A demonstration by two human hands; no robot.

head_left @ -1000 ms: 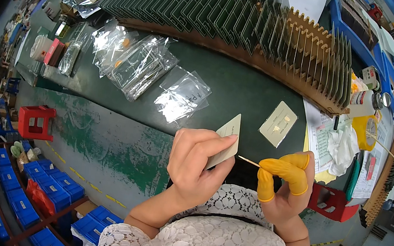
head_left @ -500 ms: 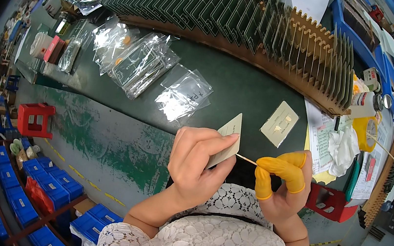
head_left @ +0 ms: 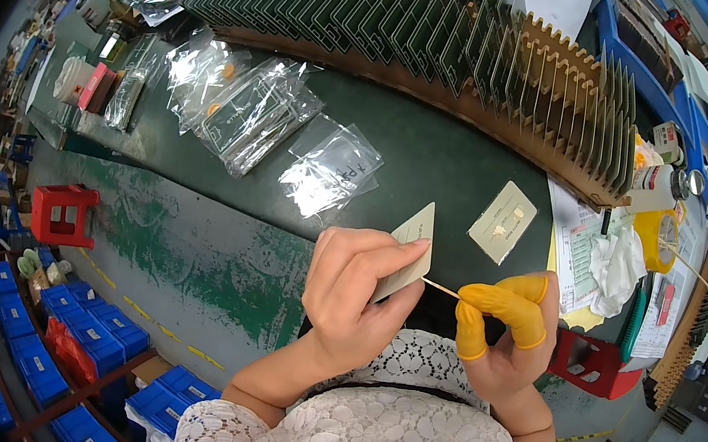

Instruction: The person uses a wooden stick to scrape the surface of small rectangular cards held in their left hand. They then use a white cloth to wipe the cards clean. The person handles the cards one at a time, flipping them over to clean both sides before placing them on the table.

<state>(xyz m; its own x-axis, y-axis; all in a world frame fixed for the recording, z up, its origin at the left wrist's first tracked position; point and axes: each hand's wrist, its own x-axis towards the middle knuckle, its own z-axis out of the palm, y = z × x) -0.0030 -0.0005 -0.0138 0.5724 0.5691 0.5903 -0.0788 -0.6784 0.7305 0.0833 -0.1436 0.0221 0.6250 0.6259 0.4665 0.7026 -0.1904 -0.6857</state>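
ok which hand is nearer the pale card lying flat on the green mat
Right. The right hand, with yellow finger cots and a thin stick, sits just below the flat card. The left hand, holding another card, is farther to the left.

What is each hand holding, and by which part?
The left hand grips a small pale card by its lower part; the right hand, with yellow finger cots, pinches a thin stick by its right end.

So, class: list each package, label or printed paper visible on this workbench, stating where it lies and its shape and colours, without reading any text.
Clear plastic bag: bench middle, flat, crinkled, dark marks.
Clear plastic bags: left of it, overlapping, holding green boards.
Printed paper sheet: right side, white, partly under a white cloth.
White bottle: far right, lying down, labelled.
Red-and-white box: far left, small.
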